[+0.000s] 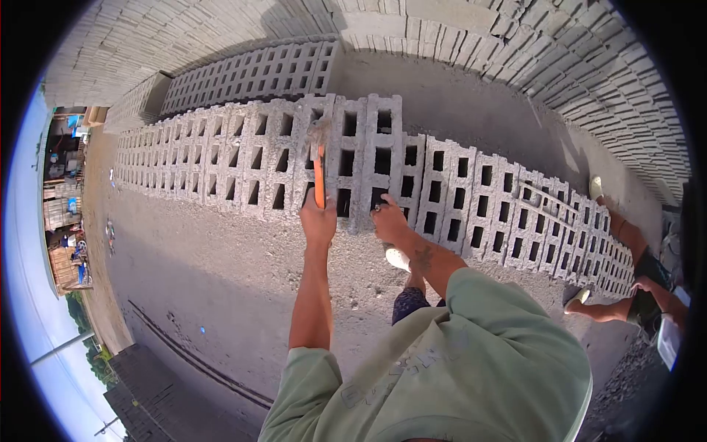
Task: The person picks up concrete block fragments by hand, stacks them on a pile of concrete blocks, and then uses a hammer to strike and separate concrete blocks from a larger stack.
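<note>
My left hand point(319, 222) is closed round the orange handle of a tool point(319, 177). Its dusty grey head rests against the hollow concrete blocks point(247, 158); whether it is a trowel or a brush I cannot make out. To the right, my right hand point(390, 221) is at the near edge of a hollow concrete block point(365, 158), its fingers curled at one of the openings. That block sits in a long row, standing slightly proud of the blocks to its right. Part of the right fingers is hidden in the opening.
Another block row point(250, 70) lies beyond. Tall block stacks point(442, 29) line the far side. A second person's legs point(626, 236) are at the far right, by the row's end. One of my shoes point(397, 257) is close to the row.
</note>
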Action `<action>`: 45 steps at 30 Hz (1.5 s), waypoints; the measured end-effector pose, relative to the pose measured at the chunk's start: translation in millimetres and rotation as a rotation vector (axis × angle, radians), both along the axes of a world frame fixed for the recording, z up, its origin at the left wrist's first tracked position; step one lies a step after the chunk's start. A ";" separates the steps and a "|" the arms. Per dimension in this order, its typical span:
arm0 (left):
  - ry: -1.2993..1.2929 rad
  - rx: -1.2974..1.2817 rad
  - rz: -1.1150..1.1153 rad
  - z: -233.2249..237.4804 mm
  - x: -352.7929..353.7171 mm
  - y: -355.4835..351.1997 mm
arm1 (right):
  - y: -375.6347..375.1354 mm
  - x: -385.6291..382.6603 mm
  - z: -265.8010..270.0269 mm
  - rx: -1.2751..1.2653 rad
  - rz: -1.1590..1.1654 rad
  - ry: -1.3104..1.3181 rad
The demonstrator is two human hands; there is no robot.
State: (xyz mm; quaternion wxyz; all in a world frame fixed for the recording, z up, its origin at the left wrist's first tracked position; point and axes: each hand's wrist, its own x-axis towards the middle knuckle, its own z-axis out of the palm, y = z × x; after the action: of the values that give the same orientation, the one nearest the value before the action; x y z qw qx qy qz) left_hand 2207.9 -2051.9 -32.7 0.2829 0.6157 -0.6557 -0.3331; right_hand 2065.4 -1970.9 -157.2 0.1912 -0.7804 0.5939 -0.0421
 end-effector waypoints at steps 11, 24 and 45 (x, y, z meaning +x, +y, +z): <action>-0.422 0.272 -0.210 -79.3 -9.9 -1.9 | 2.8 -0.5 5.0 -0.017 0.018 0.028; 0.518 0.062 0.173 75.7 12.0 74.5 | -12.6 3.5 15.6 0.137 0.055 0.094; 1.390 -0.348 1.420 -121.8 43.3 263.0 | -46.8 -39.7 23.3 0.319 0.009 0.010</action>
State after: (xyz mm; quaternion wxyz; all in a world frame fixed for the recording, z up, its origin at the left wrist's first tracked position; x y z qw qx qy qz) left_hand 2251.2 -1789.0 -154.5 0.8214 0.4831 0.1334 -0.2723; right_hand 2025.7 -2017.7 -134.0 0.3099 -0.7429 0.5906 0.0575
